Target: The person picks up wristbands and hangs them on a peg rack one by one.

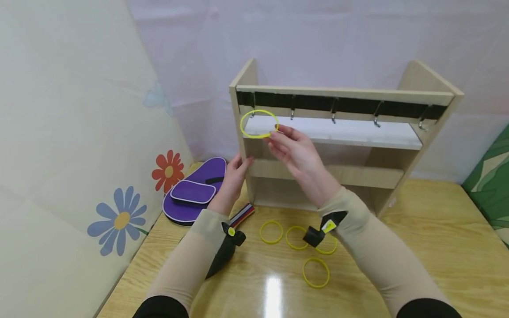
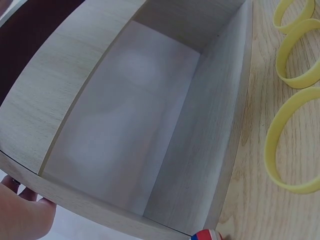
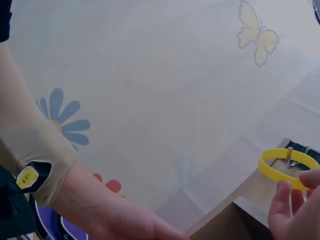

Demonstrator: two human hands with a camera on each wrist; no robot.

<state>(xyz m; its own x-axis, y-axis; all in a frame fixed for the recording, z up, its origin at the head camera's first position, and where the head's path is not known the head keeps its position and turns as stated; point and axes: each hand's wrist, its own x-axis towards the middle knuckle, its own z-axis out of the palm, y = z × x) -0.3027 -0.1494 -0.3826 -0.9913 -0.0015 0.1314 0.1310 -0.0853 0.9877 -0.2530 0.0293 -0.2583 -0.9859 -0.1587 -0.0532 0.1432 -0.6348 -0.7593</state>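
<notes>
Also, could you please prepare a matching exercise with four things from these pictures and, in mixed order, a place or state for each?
1. Right hand
2. Left hand
3. Purple case
4. Metal hooks

A. on the table
B. in a row along the dark strip
C. holds up a yellow ring
D. touches the wooden side panel

Pairs: 1-C, 2-D, 3-A, 4-B

A pale wooden rack (image 1: 358,177) stands far on the wood-grain table (image 1: 429,229), right of the purple paddle-shaped case (image 1: 192,192). Four round yellow rings (image 1: 317,287) lie nearer on the table; a fifth ring (image 1: 256,137), in the right hand (image 1: 296,152), is before the rack's left end.
</notes>
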